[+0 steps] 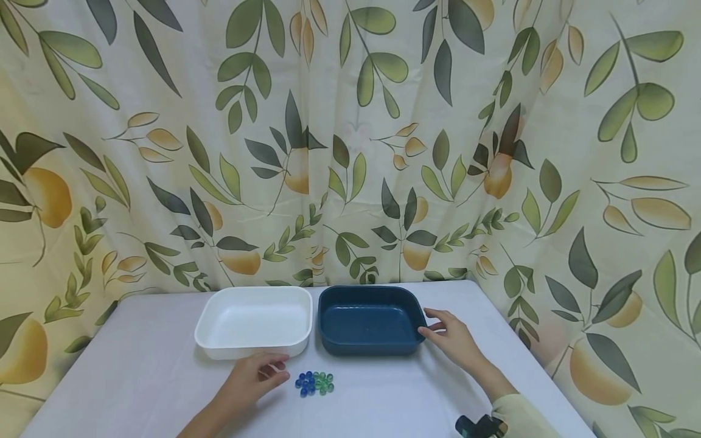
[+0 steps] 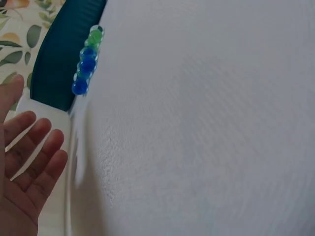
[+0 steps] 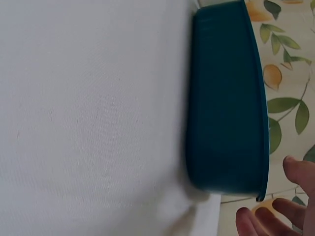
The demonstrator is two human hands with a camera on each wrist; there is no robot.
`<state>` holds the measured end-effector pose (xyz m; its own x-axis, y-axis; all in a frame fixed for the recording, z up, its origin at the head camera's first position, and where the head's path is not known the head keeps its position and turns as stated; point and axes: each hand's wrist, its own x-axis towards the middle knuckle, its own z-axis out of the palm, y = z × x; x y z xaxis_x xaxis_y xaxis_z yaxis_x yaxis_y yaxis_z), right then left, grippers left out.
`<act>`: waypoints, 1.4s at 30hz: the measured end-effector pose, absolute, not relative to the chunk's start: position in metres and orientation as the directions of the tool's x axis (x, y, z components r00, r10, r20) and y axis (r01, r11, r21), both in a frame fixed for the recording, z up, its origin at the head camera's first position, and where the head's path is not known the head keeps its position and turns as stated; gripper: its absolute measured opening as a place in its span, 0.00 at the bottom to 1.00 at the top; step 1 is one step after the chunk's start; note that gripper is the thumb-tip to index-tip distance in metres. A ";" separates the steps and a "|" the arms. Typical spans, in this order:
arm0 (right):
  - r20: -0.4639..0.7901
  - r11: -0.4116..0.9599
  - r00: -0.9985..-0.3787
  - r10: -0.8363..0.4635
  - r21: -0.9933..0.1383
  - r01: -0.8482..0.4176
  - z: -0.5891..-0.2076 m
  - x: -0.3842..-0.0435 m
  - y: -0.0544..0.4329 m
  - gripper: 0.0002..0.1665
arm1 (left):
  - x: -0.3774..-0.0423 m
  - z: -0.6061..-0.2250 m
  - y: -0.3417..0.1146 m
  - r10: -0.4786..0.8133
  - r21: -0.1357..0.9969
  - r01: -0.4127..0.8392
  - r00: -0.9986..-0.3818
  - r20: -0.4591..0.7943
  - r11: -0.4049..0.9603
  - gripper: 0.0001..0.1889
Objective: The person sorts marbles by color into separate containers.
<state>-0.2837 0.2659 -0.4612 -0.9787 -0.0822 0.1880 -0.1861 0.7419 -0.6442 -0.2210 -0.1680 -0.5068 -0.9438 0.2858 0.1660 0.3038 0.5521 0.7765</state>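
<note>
A small cluster of glass marbles lies on the white cloth, blue ones [image 1: 304, 384] on the left and green ones [image 1: 324, 382] on the right. Just left of them is my left hand [image 1: 249, 380], its fingers loosely bent and nothing in them, close to the front of a white container [image 1: 230, 353]. My right hand [image 1: 456, 344] is at the right end of a dark blue container [image 1: 372, 349]. In the right wrist view, its thumb [image 3: 298, 172] and fingers are spread apart near the container's corner, holding nothing. Inside, both containers show bare bottoms.
The two containers stand side by side at the back of the cloth-covered table [image 1: 137, 359]. Behind them hangs a curtain [image 1: 350, 182] printed with leaves and fruit. A black device [image 1: 481, 426] sits at the right sleeve [image 1: 520, 413].
</note>
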 end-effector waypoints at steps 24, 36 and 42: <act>0.105 0.651 -0.994 0.021 -0.756 -0.066 -0.470 -0.281 0.255 0.31 | -0.221 -0.517 -0.157 0.250 0.787 0.306 -0.948 0.199 0.535 0.19; 0.007 0.433 -0.998 0.059 -0.901 0.019 -0.472 -0.278 0.253 0.31 | -0.222 -0.520 -0.151 0.247 0.780 0.294 -0.951 0.184 0.553 0.16; -0.047 0.320 -0.996 0.078 -0.945 0.070 -0.475 -0.278 0.253 0.32 | -0.221 -0.521 -0.146 0.241 0.772 0.282 -0.955 0.171 0.569 0.15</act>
